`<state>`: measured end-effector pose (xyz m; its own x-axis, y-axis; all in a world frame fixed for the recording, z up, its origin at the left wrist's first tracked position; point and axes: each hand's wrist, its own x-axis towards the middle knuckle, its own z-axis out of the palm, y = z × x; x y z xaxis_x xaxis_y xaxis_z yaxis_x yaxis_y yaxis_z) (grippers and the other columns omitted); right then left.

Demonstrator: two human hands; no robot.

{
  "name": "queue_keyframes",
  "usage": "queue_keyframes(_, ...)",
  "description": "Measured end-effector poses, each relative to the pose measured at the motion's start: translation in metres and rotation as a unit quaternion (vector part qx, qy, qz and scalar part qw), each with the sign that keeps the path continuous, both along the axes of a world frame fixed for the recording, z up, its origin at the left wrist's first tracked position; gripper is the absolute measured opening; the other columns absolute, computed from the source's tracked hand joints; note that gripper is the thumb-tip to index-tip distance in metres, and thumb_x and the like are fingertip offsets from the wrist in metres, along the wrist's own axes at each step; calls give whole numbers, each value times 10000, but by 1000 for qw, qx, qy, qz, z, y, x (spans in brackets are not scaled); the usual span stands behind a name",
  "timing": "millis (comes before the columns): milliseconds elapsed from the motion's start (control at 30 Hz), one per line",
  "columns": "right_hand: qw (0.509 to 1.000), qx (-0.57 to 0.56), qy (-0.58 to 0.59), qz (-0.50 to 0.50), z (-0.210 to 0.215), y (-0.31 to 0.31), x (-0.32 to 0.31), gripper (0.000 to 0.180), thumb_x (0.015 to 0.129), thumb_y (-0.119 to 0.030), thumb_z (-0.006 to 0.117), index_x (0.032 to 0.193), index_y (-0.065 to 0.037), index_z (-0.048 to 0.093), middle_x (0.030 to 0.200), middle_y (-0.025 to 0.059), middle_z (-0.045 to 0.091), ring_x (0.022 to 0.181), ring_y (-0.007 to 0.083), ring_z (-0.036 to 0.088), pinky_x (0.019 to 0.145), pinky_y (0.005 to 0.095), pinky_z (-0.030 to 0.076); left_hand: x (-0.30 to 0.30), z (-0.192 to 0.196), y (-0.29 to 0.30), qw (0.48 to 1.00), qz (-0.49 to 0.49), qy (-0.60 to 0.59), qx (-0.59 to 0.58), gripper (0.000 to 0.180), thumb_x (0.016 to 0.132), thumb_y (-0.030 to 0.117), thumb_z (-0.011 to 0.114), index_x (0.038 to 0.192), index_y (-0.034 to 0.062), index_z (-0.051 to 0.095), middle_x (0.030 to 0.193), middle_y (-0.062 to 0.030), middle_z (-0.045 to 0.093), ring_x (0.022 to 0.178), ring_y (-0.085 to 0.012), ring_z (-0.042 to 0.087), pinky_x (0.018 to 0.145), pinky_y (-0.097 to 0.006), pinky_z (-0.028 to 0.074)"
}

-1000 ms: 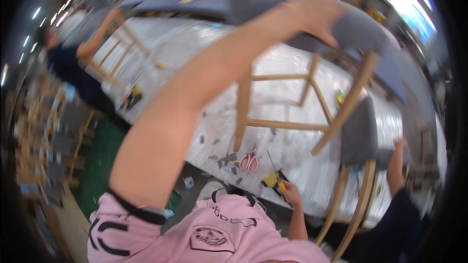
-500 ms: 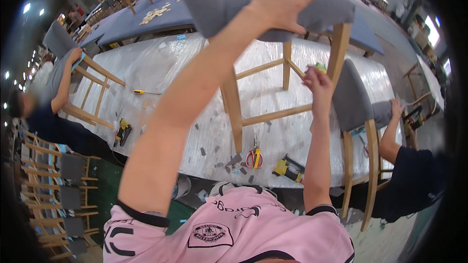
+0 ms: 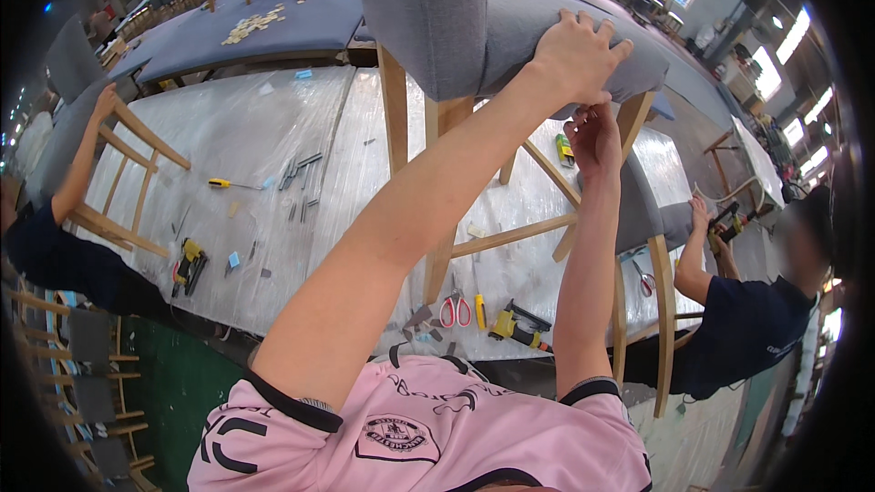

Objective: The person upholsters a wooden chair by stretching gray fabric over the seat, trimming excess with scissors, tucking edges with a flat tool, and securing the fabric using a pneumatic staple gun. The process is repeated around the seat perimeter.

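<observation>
In front of me a grey upholstered chair [image 3: 515, 23] with pale wooden legs stands on a table wrapped in clear plastic. My left hand [image 3: 580, 59] lies on its seat with the fingers spread. Just below, my right hand [image 3: 594, 140] reaches up to the underside of the seat's edge, its fingers curled; anything in them is hidden. A small green and yellow box [image 3: 565, 150] sits beyond the right wrist. Near the table's close edge lie red-handled scissors [image 3: 456, 311], a yellow-handled screwdriver [image 3: 479, 312] and a yellow and black staple gun [image 3: 518, 324].
Co-workers handle grey chairs at the left [image 3: 132, 182] and right [image 3: 652, 219]; the right one holds a staple gun [image 3: 729, 226]. Another staple gun [image 3: 189, 266], a screwdriver [image 3: 221, 183], staple strips [image 3: 299, 171] and grey fabric scraps lie on the table. Behind stands a blue-grey table [image 3: 301, 32] with wooden pieces.
The chair has turned, showing more of its backrest. My left hand has slid right along the seat. My right hand has risen from beside the chair leg to the seat's underside.
</observation>
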<state>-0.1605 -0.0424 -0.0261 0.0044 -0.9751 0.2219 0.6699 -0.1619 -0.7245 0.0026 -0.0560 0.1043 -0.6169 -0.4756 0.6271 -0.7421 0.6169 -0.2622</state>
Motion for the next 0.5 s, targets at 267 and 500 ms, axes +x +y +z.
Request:
queue_keyframes(267, 998, 26, -46, 23, 8, 8, -11, 191, 963, -283, 605, 836, -142, 578, 747, -35, 535, 709, 130, 560, 615, 309, 474, 21, 12, -16, 998, -43, -23, 49, 922, 748, 518, 836, 1547, 250, 463, 1491, -160, 535, 1297, -374, 586, 1083, -483, 477)
queue_keyframes(500, 982, 134, 94, -97, -188, 156, -96, 191, 990, -226, 568, 837, -119, 612, 748, -4, 577, 699, 138, 585, 652, 318, 510, 28, 11, -37, 998, -52, -27, 22, 968, 738, 527, 840, 1570, 259, 424, 1545, -184, 476, 1332, -391, 555, 1109, -470, 461)
